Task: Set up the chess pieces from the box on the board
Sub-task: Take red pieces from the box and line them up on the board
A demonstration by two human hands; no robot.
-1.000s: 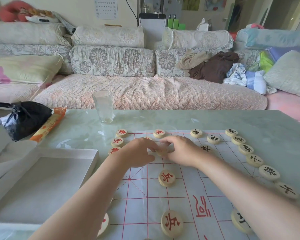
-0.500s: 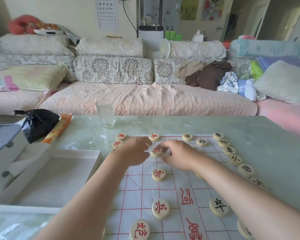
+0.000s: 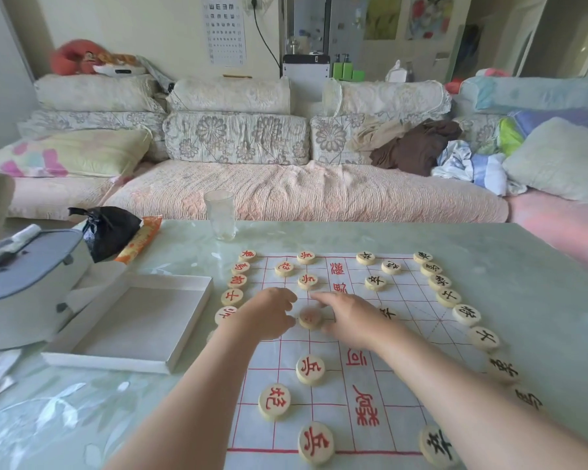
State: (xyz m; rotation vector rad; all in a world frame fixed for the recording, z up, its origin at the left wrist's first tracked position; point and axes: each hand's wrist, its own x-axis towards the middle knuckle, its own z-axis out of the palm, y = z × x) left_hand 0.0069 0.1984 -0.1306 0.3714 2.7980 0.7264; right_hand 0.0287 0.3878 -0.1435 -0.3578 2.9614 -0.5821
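Both hands have come back toward me along the board (image 3: 404,320). Half a second ago they were fussing over the red disc (image 3: 308,281) second from the far edge, and that one now sits alone on its crossing, clear of any fingers.

Now they flank the next one down the same line, a blurred red piece (image 3: 310,318) lying flat on the sheet between them. The left hand (image 3: 269,313) has its fingers curled in, knuckles up, tips right at the piece's left rim. Through the blur I can't tell whether it pinches the disc or only sits against it. The right hand (image 3: 350,317) is looser: its fingers reach out fairly straight past the far side of the piece, with the thumb low by the right rim and nothing gripped.

The view has shifted as well, so more of the near half of the board shows than before.

The rest matches the earlier look. The red-marked pieces (image 3: 233,296) line the board's left edge and the black-marked pieces (image 3: 448,297) line the right. The white box (image 3: 129,320) lies open just left of the board, and the glass (image 3: 219,215) stands on the table (image 3: 523,266) beyond the far left corner.
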